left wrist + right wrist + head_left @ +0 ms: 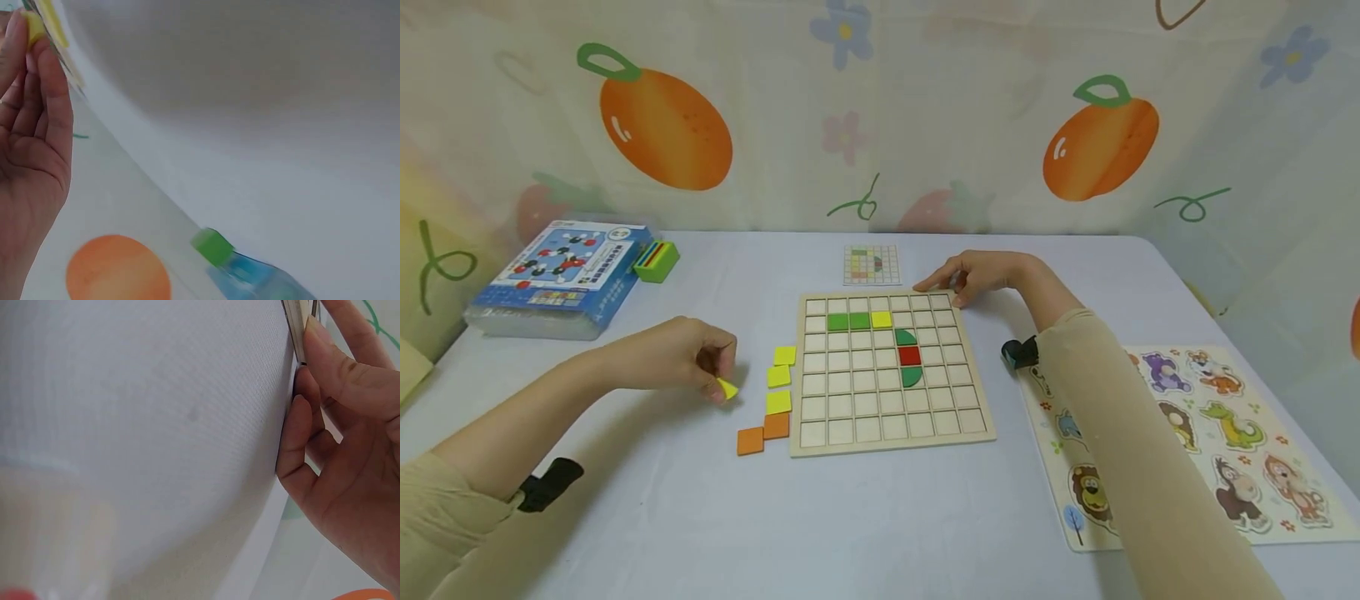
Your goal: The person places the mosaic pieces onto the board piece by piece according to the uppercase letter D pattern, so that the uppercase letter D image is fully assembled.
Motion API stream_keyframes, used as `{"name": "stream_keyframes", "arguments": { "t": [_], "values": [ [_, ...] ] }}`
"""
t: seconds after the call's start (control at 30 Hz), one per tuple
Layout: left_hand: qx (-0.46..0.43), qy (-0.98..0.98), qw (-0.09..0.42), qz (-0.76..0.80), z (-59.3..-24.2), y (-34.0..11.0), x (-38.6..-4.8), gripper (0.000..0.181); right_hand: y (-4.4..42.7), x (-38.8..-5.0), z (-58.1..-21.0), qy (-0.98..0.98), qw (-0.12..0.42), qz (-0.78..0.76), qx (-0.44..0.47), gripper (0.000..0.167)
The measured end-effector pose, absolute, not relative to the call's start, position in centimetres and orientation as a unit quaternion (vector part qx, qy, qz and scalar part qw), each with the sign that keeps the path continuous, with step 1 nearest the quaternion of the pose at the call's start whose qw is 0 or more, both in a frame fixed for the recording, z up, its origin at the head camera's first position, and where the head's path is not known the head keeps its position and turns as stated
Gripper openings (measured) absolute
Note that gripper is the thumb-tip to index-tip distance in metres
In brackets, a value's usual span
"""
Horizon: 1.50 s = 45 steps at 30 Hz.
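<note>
A small yellow piece (728, 388) is pinched between the thumb and fingers of the left hand (681, 358), just above the table, left of the wooden grid board (867, 404). The right hand (981, 275) holds the board's far right corner, index finger at the far edge, thumb at the right. Two green squares and one yellow lie in a far row; two green rounded pieces flank a red square. Three yellow tiles (778, 402) and two orange tiles (750, 442) lie left of the board; a patterned card (871, 265) lies beyond it. The table (887, 525) wears a smooth white cover. An animal puzzle (1195, 393) lies right, a blue box (572, 267) and green block (657, 262) far left. Pale fabric (775, 125) printed with oranges, strawberries and flowers hangs behind.
</note>
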<state>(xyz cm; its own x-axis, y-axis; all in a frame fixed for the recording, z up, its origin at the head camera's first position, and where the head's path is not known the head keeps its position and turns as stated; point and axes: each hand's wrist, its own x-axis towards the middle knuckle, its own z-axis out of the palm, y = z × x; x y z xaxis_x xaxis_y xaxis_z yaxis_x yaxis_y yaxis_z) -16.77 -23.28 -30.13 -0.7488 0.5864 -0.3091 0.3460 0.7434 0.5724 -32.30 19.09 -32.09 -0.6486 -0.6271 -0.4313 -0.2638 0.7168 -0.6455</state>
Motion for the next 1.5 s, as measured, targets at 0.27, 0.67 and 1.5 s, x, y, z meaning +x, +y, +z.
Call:
{"name": "stream_keyframes", "arguments": {
  "t": [0.27, 0.67, 1.5],
  "values": [
    [0.295, 0.883, 0.22, 0.292, -29.0, -18.0, -17.8, 0.015, 19.0, -32.1, -31.7, 0.866, 0.33, -0.28, -0.251, 0.061],
    [0.349, 0.862, 0.2, 0.308, -30.5, -11.0, -17.9, 0.016, 18.9, -32.0, -31.7, 0.865, 0.332, -0.283, -0.249, 0.061],
    [0.355, 0.868, 0.189, 0.292, -31.9, -5.9, -16.5, 0.012, 19.1, -32.2, -32.0, 0.863, 0.331, -0.281, -0.258, 0.062]
  ]
}}
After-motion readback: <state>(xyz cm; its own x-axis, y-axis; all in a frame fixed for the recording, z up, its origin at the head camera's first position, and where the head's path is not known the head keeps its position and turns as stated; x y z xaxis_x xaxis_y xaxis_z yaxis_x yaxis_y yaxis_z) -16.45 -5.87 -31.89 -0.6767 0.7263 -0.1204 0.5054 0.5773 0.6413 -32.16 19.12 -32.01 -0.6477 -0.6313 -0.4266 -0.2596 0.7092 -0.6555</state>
